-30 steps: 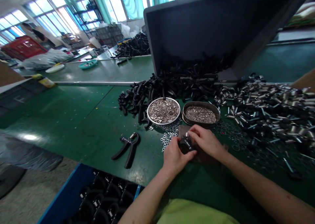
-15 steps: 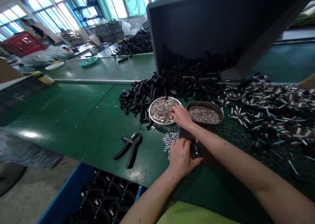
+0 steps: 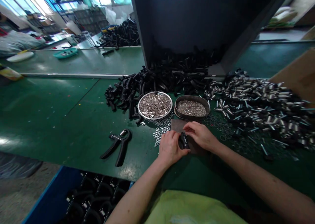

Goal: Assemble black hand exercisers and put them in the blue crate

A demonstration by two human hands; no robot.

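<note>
My left hand [image 3: 169, 147] is closed round a small black plastic part [image 3: 183, 140] on the green table [image 3: 73, 119]. My right hand [image 3: 200, 135] pinches the same part from the right, fingers curled over its top. Both hands rest on a brown mat [image 3: 176, 125] just in front of two dishes. The round silver dish [image 3: 155, 105] holds small metal pins. The dark oval dish [image 3: 192, 107] holds finer metal bits. Loose washers [image 3: 159, 130] lie scattered left of the hands.
A finished black hand gripper [image 3: 118, 145] lies at left. A heap of black handles [image 3: 159, 82] spills from a tipped dark bin [image 3: 197, 20]. Metal springs and rods [image 3: 258, 102] pile at right. A blue crate [image 3: 73, 201] of grippers sits below the table edge.
My right hand has come back from the round silver dish to the black part held by my left hand. The view has shifted a little to the right.
</note>
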